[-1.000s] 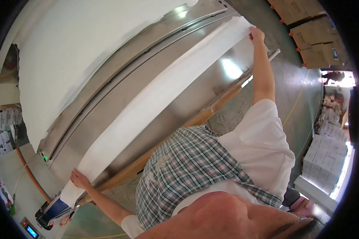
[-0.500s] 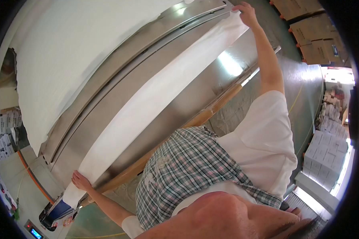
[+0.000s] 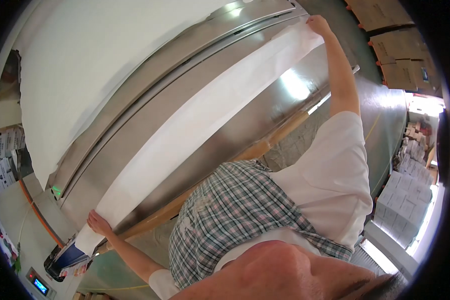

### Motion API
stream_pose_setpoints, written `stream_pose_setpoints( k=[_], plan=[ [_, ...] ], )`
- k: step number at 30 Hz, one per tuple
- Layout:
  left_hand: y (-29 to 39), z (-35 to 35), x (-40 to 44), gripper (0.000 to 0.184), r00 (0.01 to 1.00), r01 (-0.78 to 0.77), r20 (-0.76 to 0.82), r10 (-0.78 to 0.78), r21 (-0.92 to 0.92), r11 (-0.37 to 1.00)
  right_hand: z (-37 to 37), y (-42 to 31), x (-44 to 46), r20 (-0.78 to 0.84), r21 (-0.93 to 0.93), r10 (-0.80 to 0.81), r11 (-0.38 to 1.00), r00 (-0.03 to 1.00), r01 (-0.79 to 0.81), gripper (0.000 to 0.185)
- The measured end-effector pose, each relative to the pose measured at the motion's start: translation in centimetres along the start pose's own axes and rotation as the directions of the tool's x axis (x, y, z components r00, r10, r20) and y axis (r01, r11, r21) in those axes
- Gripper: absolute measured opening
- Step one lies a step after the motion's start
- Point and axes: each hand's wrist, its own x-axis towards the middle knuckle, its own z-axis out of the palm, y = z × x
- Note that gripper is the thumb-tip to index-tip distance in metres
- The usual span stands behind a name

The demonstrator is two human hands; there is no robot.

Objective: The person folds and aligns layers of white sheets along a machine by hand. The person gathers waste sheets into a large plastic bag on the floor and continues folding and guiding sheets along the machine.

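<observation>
A long white strip (image 3: 185, 125) of thin sheet material, paper or cloth I cannot tell, lies diagonally over a brushed metal table (image 3: 235, 132). My right hand (image 3: 317, 25) is at its far upper end, fingers closed on the corner. Near the lower left end, my left hand (image 3: 100, 223) rests on top of the strip with fingers stretched across it. Below that hand the strip's end reaches a dark blue box-like part (image 3: 67, 257) at the table's corner.
A wide white sheet (image 3: 100, 65) hangs beyond the metal rail (image 3: 160, 82). A wooden edge (image 3: 255, 150) runs along the table's near side. Cardboard boxes (image 3: 397, 50) stand upper right, white stacks (image 3: 402, 205) at right. A panel with a lit display (image 3: 40, 286) is lower left.
My right hand's fingers have gone from extended over the strip's end to closed on it. The view has shifted slightly; my left hand stays on the strip.
</observation>
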Motion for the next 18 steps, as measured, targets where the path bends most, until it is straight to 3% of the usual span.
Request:
stream_pose_setpoints(
  k=[1,2,4,5,7,8,10,12,14,18],
  plan=[
    [-0.4,0.3,0.2,0.043,0.999,-0.035,0.015,0.035,-0.009,0.999,-1.2,0.1,0.2,0.111,0.123,-0.02,0.992,0.994,0.006,0.023],
    [-0.9,0.6,0.4,0.043,0.997,-0.073,0.032,0.073,-0.02,0.997,-2.1,-0.1,0.2,0.116,0.12,-0.017,0.993,0.993,0.003,0.023],
    [-1.0,0.7,0.6,0.045,0.996,-0.037,0.077,0.041,-0.048,0.998,-4.2,-2.4,-0.4,0.144,0.29,0.195,0.929,0.97,-0.23,0.036],
    [-0.9,0.6,0.7,0.046,0.993,0.004,0.118,0.004,-0.071,0.997,-4.3,-3.4,-0.6,0.149,0.289,0.197,0.929,0.969,-0.234,0.036],
    [-0.4,0.4,0.4,0.045,0.995,0.014,0.096,-0.008,-0.057,0.998,-4.4,-4.8,-0.8,0.229,0.049,0.304,0.945,0.925,-0.323,0.042],
    [-0.2,0.3,0.3,0.044,0.997,0.029,0.071,-0.025,-0.045,0.999,-4.3,-4.7,-0.9,0.23,0.051,0.305,0.945,0.924,-0.324,0.042],
    [-0.8,0.8,0.4,0.043,0.998,-0.015,0.053,0.017,-0.04,0.999,-4.2,-5.0,-0.8,0.097,-0.017,0.446,0.895,0.89,-0.447,0.043],
    [-1.3,0.8,0.6,0.042,0.997,-0.057,0.04,0.059,-0.037,0.998,-3.5,-4.8,-0.7,0.041,-0.003,0.543,0.84,0.839,-0.543,0.044],
    [-1.3,0.6,0.9,0.043,0.984,-0.047,0.17,0.044,0.015,0.999,-2.7,-4.4,-0.8,0.111,0.047,0.623,0.775,0.774,-0.63,0.045],
    [-1.8,1.2,0.7,0.044,0.99,-0.11,0.084,0.112,-0.026,0.994,-1.8,-3.8,-0.8,0.286,0.161,0.678,0.662,0.677,-0.732,0.048]
  ],
)
